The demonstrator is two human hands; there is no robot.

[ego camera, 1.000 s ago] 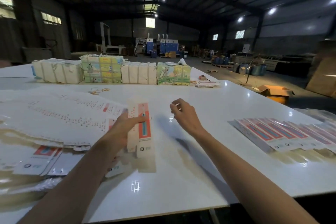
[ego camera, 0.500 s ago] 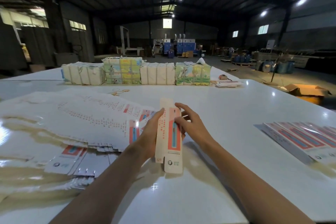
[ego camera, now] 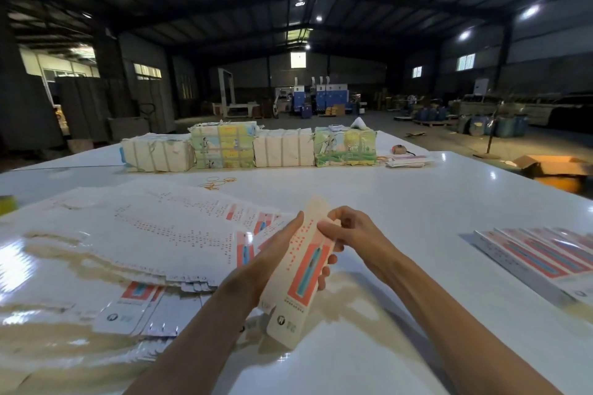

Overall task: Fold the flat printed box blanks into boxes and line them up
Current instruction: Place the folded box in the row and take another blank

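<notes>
- A blank (ego camera: pixel 306 272) is held clear of the tabletop (ego camera: pixel 401 202) between both hands. Its long axis runs from 6 o'clock, nearest the person, to about 12 o'clock, with the far end leaning slightly right.
- The left hand (ego camera: pixel 272 253) wraps the blank's middle from the 9 o'clock side, and its fingertips (ego camera: pixel 324 276) show past the right edge. The right hand (ego camera: pixel 353 228) pinches the far end at 1 o'clock (the flap there is too blurred to read).
- The pile (ego camera: pixel 154 228) of flat blanks lies at 9 to 10 o'clock, just beside the left forearm. The row (ego camera: pixel 539 253) of lined-up boxes sits well apart at 3 o'clock.
- The fold looks due at the far end, nearer the right hand, and the row lies on that hand's side too.
</notes>
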